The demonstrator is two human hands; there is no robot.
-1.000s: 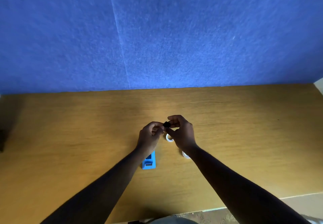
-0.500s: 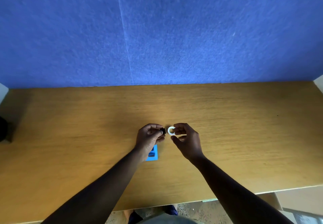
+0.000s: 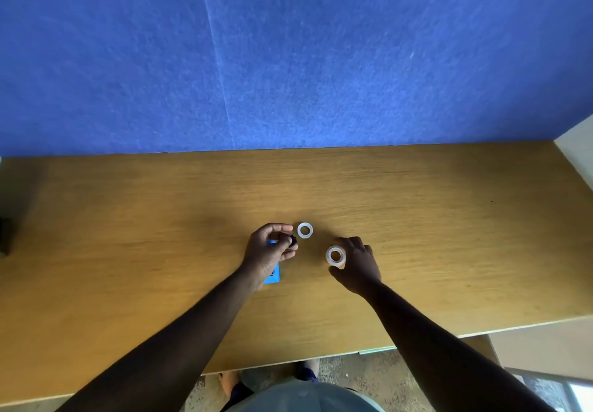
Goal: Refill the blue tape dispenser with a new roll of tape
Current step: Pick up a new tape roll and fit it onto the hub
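A small black spool [image 3: 292, 240] is being pinched in the fingertips of the left hand [image 3: 269, 252], grip curled tight round it, just above the table [image 3: 449, 235]. The blue dispenser [image 3: 272, 277] is lying on the table under that hand, mostly hidden by it. A white tape roll [image 3: 335, 256] is being gripped by the right hand [image 3: 357, 265], fingers and thumb closed round its rim; whether the roll is touching the table cannot be told. A second white ring [image 3: 305, 230] is lying flat on the table, just beside the left fingertips, apart from the held roll. A blue felt wall [image 3: 288, 58] is standing behind the table.
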